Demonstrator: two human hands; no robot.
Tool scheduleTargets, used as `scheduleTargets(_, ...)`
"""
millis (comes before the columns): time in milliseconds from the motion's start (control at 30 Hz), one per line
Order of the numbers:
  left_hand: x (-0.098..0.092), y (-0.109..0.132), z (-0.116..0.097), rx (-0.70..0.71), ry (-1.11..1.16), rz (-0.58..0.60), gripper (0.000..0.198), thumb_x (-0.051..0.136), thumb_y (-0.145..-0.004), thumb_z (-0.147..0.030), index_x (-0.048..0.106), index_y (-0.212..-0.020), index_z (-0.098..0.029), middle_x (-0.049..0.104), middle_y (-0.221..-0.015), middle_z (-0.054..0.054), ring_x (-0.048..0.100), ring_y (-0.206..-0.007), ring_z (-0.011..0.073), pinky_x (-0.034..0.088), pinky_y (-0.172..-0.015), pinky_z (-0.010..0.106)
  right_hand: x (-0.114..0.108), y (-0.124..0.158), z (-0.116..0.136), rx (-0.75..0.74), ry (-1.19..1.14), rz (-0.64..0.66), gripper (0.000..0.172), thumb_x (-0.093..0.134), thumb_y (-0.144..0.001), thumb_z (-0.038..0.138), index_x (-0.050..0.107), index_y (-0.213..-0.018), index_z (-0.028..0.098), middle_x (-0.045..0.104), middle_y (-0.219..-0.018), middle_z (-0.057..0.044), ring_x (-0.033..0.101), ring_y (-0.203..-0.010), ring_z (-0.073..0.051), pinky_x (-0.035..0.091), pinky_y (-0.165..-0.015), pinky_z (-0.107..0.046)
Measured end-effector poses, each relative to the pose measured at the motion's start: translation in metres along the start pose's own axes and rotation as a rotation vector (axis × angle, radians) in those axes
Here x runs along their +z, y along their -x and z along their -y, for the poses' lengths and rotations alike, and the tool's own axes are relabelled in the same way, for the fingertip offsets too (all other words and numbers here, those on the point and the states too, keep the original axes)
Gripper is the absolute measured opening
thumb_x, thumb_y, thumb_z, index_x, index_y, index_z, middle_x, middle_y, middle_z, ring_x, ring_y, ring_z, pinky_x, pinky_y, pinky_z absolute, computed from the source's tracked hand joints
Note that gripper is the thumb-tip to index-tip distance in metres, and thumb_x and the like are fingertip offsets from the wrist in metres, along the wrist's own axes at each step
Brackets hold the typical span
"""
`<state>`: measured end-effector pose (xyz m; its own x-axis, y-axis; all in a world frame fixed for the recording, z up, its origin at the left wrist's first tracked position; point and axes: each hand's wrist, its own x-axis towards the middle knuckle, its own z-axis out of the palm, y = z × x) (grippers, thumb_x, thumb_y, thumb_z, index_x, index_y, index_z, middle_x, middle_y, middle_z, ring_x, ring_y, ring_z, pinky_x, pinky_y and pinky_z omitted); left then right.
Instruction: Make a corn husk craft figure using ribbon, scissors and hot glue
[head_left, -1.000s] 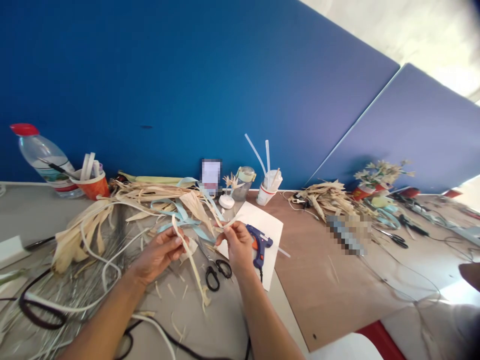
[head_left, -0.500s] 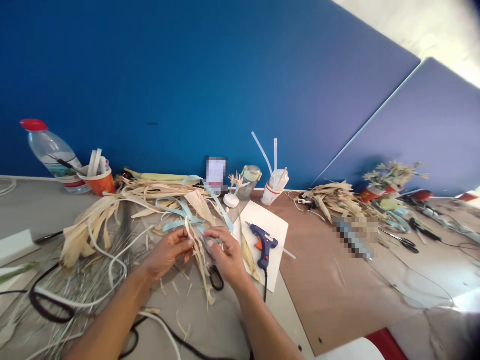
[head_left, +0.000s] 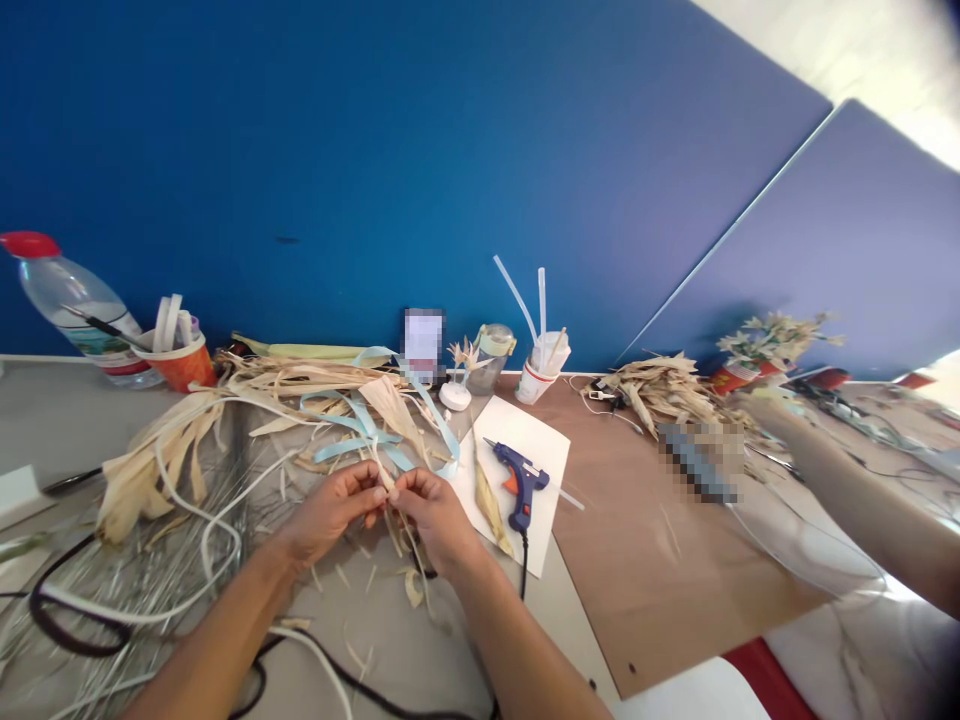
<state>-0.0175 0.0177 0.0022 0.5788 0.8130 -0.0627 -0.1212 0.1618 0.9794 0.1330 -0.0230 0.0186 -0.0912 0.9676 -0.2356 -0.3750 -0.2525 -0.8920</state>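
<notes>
My left hand (head_left: 336,508) and my right hand (head_left: 429,512) meet fingertip to fingertip over the grey table, both pinched on a narrow dried corn husk strip (head_left: 385,477) that hangs down between them. Under my right hand lie black-handled scissors, mostly hidden. A blue and orange glue gun (head_left: 517,480) rests on a white paper sheet (head_left: 540,440) just right of my right hand, with a loose husk piece (head_left: 489,504) beside it. A heap of husks and pale blue ribbon (head_left: 360,420) spreads behind my hands.
A red-capped water bottle (head_left: 67,300) and an orange cup (head_left: 180,366) stand at the back left, a cup of glue sticks (head_left: 541,370) at the back middle. Another person's arm (head_left: 847,490) reaches in from the right. Cables (head_left: 75,620) cross the front left.
My right hand has let a husk piece drop onto the paper and moved left to meet my left hand on the strip. Another person's arm has come in at the right.
</notes>
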Motion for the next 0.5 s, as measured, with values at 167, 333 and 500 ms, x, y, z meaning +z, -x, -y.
scheduleTargets(167,0.0015,0.0007,-0.0020,0.017,-0.040,-0.010,0.023,0.064,-0.079,-0.037,0.057,-0.074,-0.015,0.049,-0.066,-0.002,0.041,-0.057,0.0085,0.032,-0.054,0.023,0.0023,0.0001,-0.0023,0.029,-0.087,0.034,0.025,0.073,-0.058,0.030,0.052,-0.062,0.018,0.049,-0.046,0.007,0.039,-0.043,-0.007,0.024,-0.046,-0.020)
scheduleTargets(333,-0.0004,0.0013,-0.0013,-0.010,-0.075,-0.010,0.025,0.059,-0.081,-0.039,0.054,-0.071,-0.017,0.047,-0.063,-0.003,0.041,-0.057,0.0096,0.033,-0.054,0.023,0.0007,-0.0002,-0.0025,0.001,-0.006,0.041,0.023,0.073,-0.060,0.031,0.055,-0.063,0.016,0.050,-0.049,0.006,0.039,-0.045,-0.005,0.026,-0.047,-0.019)
scheduleTargets(500,0.0000,0.0001,0.0004,-0.025,-0.119,-0.010,0.026,0.059,-0.080,-0.039,0.051,-0.068,-0.017,0.044,-0.060,-0.005,0.038,-0.055,0.0089,0.030,-0.052,0.023,-0.0033,0.0006,0.0013,0.039,0.046,0.055,0.022,0.072,-0.060,0.031,0.056,-0.062,0.016,0.047,-0.048,0.007,0.034,-0.043,-0.004,0.023,-0.045,-0.019)
